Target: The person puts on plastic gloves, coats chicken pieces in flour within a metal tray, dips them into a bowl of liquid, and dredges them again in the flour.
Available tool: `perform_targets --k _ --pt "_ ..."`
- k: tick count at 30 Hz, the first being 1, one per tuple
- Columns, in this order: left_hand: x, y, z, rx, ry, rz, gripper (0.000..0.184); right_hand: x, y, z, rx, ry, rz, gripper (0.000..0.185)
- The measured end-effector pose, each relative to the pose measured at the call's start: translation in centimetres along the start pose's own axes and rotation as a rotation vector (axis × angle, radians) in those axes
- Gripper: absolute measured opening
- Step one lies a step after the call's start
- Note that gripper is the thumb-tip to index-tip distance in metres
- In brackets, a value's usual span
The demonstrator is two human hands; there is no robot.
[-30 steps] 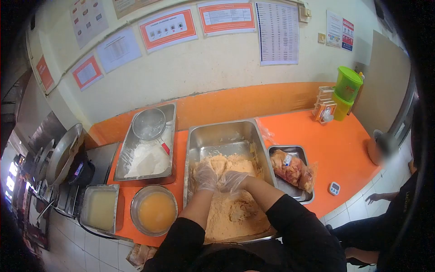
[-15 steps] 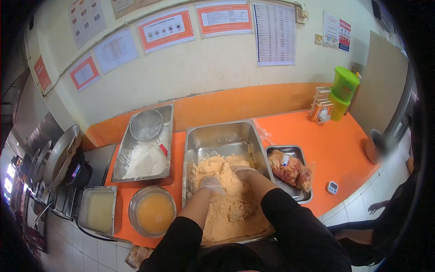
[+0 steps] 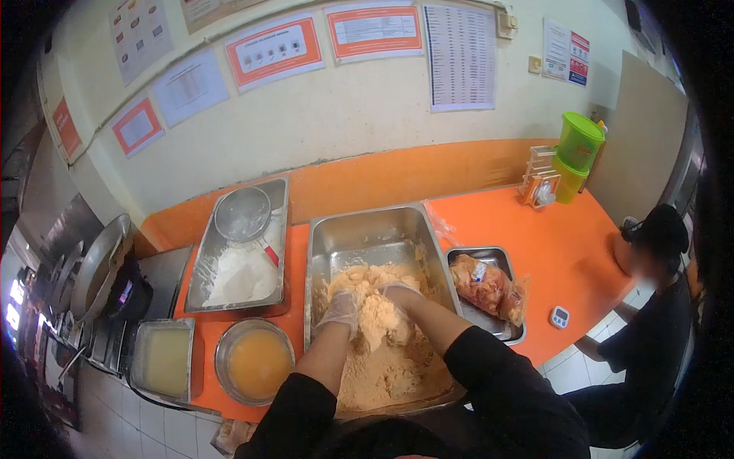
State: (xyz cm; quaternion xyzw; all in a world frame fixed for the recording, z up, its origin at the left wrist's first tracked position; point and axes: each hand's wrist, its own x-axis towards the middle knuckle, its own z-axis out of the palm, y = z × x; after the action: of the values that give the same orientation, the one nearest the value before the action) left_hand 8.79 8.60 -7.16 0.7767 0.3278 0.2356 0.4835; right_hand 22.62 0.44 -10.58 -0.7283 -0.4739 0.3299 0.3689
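A deep steel pan in front of me holds a crumbly orange flour mixture. My left hand, in a clear plastic glove, curves round the left side of a lumpy heap of it. On the other side, my right hand, gloved too, cups the same heap. Between them, clumps of the mixture are lifted above the rest. My fingertips are partly buried, and anything inside the clumps is hidden.
Left stand a tray of white flour with a sieve, a bowl of orange liquid and a pan of pale liquid. Right are bagged raw meat in a tray, a timer and a crouching person.
My hands have drawn up a heap of the flour mixture between them; the left has shifted slightly left. The person at the right has come further into view, leaning by the table.
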Motion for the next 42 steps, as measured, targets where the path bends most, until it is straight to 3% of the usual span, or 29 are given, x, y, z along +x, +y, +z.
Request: perform_targets --k 3,4,6,8,13,16,18,19,22,24,27,28,29,31,34,37,40,42 --pt "0.3 -1.2 0.4 -0.150 0.063 0.034 0.034 -0.5 -1.5 -2.4 -0.351 0.170 -0.197 0.026" --pt "0.3 -2.5 0.4 -0.088 0.067 0.029 0.034 -0.8 -2.4 -3.5 -0.506 0.086 -0.174 0.025" --pt "1.0 -5.0 0.3 0.287 0.027 -0.008 0.034 -0.8 -4.3 -6.0 -0.815 -0.077 -0.127 0.024" --pt "1.5 -6.7 0.4 0.626 -0.055 -0.027 0.035 -0.1 -4.3 -7.0 -0.984 -0.224 -0.257 0.025" --pt "2.0 -9.2 1.3 1.073 -0.252 0.034 0.036 3.1 -0.4 -5.2 -0.648 -0.339 -0.122 0.035" --pt "1.8 -9.0 1.2 1.028 -0.292 0.017 0.037 5.3 2.7 -2.9 -0.221 -0.397 0.036 0.036" --pt "1.5 -8.0 0.5 0.811 -0.315 -0.072 0.033 5.3 3.8 -1.5 -0.093 -0.546 0.103 0.041" --pt "1.5 -7.4 0.3 0.701 -0.325 -0.110 0.032 5.2 4.5 -0.7 -0.161 -0.582 0.006 0.045" --pt "0.5 -8.6 0.7 0.778 -0.198 0.171 0.030 4.4 5.9 1.5 -0.496 -0.566 -0.397 0.056" --pt "0.8 -8.6 1.0 0.761 -0.204 0.023 0.030 3.2 3.1 1.3 -0.706 -0.570 -0.464 0.065" --pt "0.8 -5.3 0.5 0.806 -0.220 -0.113 0.026 3.3 0.2 -0.1 -0.820 -0.514 -0.661 0.061" --pt "0.5 -4.3 0.2 0.829 -0.228 -0.146 0.025 3.4 -0.5 -0.5 -0.839 -0.488 -0.626 0.054" --pt "1.0 -5.3 0.2 0.930 -0.267 -0.026 0.023 3.5 -1.1 -0.8 -0.858 -0.462 -0.590 0.047" --pt "1.9 -6.6 0.2 1.120 -0.350 0.220 0.021 1.6 -5.2 -2.0 -0.900 -0.426 -0.225 0.031" --pt "0.0 -0.5 -1.7 1.057 -0.227 0.046 0.020 1.1 -3.3 -4.5 -0.685 -0.162 -0.446 0.019" --pt "0.3 -0.4 -2.6 1.223 -0.431 0.107 0.032 -0.3 -6.2 -7.1 -1.283 -0.366 -0.487 0.021" --pt "-0.2 -2.7 -1.6 1.115 -0.637 0.151 0.028 2.7 1.7 -5.6 -0.740 -0.414 -0.222 0.023" --pt "-0.9 -3.0 -0.5 1.057 -0.766 0.110 0.028 1.3 -0.3 -2.4 -0.674 -0.407 -0.079 0.025"
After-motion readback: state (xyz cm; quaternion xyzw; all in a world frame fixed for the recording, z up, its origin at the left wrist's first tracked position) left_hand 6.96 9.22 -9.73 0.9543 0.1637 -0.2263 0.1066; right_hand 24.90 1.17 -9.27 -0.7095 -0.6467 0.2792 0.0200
